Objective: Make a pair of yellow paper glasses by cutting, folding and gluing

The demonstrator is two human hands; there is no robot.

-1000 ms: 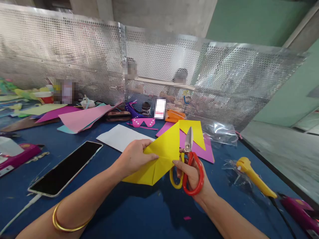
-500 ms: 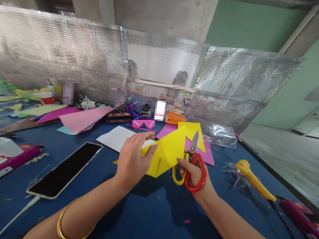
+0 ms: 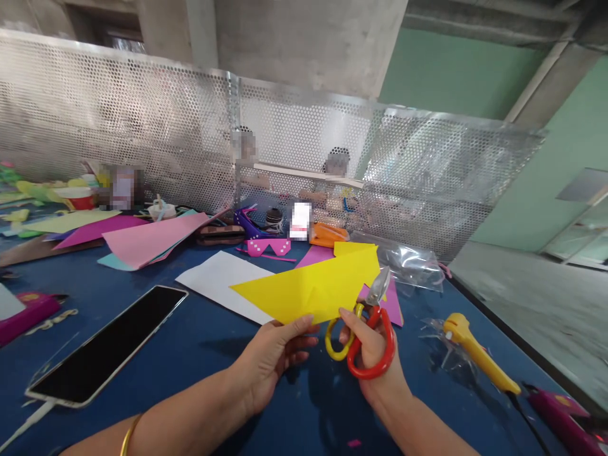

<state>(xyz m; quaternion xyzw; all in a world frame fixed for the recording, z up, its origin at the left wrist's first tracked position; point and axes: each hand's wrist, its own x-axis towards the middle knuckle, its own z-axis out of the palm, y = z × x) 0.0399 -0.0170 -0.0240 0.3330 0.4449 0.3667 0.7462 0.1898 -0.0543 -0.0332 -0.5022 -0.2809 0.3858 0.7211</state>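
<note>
A bright yellow sheet of craft paper [image 3: 304,288] is held up over the blue table, its pointed end toward the left. My left hand [image 3: 280,351] pinches its lower edge between thumb and fingers. My right hand [image 3: 375,348] grips scissors [image 3: 373,367] with one red and one yellow handle, their blades closed and pointing up and away. The thumb of that hand also presses the paper's lower right edge. Behind the held sheet lie another yellow piece [image 3: 349,249] and purple paper [image 3: 394,304]. A white sheet [image 3: 213,275] lies to the left, partly covered.
A phone [image 3: 109,345] on a cable lies at left. To the right is a yellow glue gun [image 3: 482,351]. Pink glasses [image 3: 268,247], an orange packet [image 3: 327,234] and coloured papers [image 3: 152,237] line the back, before a perforated metal screen [image 3: 190,126]. People sit behind it.
My left hand has moved down from the paper's left side to its lower edge. The yellow sheet now lies flatter, its left point in full view. The scissors stay in my right hand.
</note>
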